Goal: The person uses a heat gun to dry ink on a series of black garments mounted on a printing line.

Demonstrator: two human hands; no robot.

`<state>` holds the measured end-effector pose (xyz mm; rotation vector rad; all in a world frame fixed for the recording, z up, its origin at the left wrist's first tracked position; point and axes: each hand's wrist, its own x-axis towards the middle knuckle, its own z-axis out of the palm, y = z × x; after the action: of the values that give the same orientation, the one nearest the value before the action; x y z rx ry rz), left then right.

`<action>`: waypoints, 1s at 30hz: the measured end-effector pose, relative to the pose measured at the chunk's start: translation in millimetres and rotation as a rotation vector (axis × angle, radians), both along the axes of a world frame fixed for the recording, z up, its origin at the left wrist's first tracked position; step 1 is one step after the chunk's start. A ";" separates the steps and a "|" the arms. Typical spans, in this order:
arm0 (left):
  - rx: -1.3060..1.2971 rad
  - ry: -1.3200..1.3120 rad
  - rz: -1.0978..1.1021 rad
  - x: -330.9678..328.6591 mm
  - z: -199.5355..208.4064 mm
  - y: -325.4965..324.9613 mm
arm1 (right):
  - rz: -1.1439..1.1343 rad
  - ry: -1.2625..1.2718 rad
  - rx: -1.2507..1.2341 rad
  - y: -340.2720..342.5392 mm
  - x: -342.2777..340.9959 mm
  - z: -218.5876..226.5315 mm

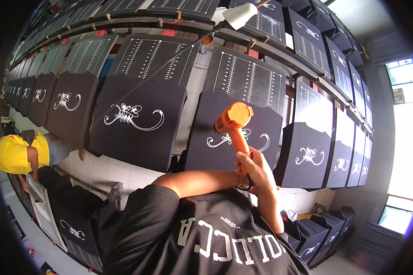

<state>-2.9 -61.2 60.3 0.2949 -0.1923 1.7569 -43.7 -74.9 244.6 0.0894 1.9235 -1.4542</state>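
Observation:
My right hand [257,168] grips the handle of an orange hot-air gun [237,115], its head raised over a black fabric piece [206,158]. That piece has a white curling print, partly covered by the gun, and lies on a slanted dark board [245,75] with white ruler marks. My left forearm [206,181] crosses in front of my body, and its hand passes behind my right wrist, where the fingers are mostly hidden. Left of the gun, another black fabric piece [137,130] shows the full white print.
More boards with printed black pieces [309,156] stand in long rows on both sides. A dark cable runs from a white fixture [239,16] overhead. At left, a person in a yellow shirt [18,153] handles a frame [46,208]. Bright windows [401,151] are at right.

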 end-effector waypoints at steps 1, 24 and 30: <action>-0.002 0.004 0.005 -1.8 -0.4 -1.4 | 0.005 0.005 -0.004 0.2 -0.5 -0.8; -0.108 0.015 0.058 16.9 0.1 18.2 | -0.042 -0.055 -0.067 45.5 19.0 -7.3; -0.142 -0.003 0.074 23.5 -1.2 22.0 | -0.059 -0.027 0.027 56.3 22.7 -0.3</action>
<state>20.6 -39.2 59.1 0.1982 -0.0589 1.8345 -21.0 -18.6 244.3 0.1787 1.9338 -1.4581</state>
